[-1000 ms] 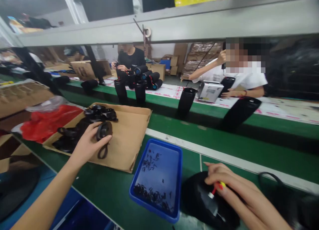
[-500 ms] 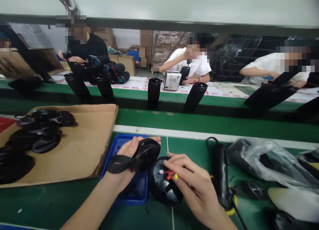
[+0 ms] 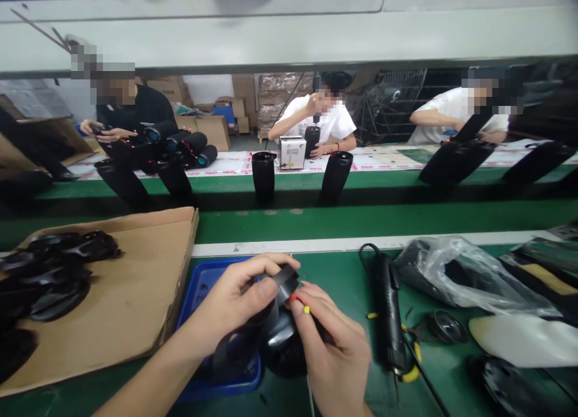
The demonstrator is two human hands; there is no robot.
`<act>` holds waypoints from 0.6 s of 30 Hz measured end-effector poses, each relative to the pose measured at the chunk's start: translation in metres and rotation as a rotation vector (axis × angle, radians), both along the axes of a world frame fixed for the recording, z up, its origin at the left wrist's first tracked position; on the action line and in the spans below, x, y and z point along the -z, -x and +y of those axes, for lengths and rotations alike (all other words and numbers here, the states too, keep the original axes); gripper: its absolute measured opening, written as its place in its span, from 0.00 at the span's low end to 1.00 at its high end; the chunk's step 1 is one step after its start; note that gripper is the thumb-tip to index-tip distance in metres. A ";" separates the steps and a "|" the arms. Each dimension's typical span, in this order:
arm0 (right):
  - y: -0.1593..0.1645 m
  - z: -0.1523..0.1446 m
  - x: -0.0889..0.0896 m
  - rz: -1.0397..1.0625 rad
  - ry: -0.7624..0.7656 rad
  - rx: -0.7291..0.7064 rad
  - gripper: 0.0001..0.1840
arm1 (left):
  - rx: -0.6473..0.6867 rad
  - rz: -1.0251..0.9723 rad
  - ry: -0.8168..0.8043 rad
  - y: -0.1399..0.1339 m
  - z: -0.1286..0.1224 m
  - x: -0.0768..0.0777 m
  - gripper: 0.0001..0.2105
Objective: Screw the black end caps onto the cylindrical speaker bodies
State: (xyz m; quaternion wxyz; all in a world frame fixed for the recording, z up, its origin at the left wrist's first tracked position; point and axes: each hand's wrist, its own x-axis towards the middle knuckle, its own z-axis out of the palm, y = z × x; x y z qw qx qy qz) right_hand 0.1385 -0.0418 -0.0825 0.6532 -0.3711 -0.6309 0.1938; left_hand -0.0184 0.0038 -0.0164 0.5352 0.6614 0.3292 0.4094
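My left hand (image 3: pixel 235 302) grips a black oval cap with a strap (image 3: pixel 285 283), tilted over a round black speaker body (image 3: pixel 282 345) standing on the green belt. My right hand (image 3: pixel 332 339) pinches the red and yellow wire connector (image 3: pixel 300 302) coming out of that body, right beside the cap. The two hands touch at the fingertips. The strap hangs down under my left palm. Most of the speaker body is hidden by my hands.
A blue tray (image 3: pixel 205 278) lies under my left hand. A cardboard tray (image 3: pixel 144 284) with several black caps (image 3: pixel 54 272) sits at left. A black electric screwdriver (image 3: pixel 389 315), a plastic bag (image 3: pixel 460 272) and a loose ring (image 3: pixel 445 325) lie right. Three people work across the belt behind upright black cylinders (image 3: pixel 263 173).
My left hand carried the strapped cap from the cardboard tray over to the speaker body. It now holds the cap closer against the wires in my right hand. The view swung right.
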 end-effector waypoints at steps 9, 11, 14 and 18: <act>0.004 -0.002 -0.004 -0.043 -0.035 0.028 0.11 | -0.074 0.006 -0.064 -0.001 -0.009 0.006 0.21; 0.006 -0.002 -0.004 -0.068 -0.048 0.047 0.12 | -0.087 0.013 -0.085 -0.001 -0.012 0.007 0.20; 0.009 -0.001 -0.005 -0.094 -0.078 0.089 0.12 | -0.116 0.077 -0.161 -0.002 -0.016 0.006 0.16; 0.012 -0.003 -0.006 -0.075 -0.051 0.101 0.12 | -0.144 0.099 -0.184 -0.004 -0.018 0.006 0.14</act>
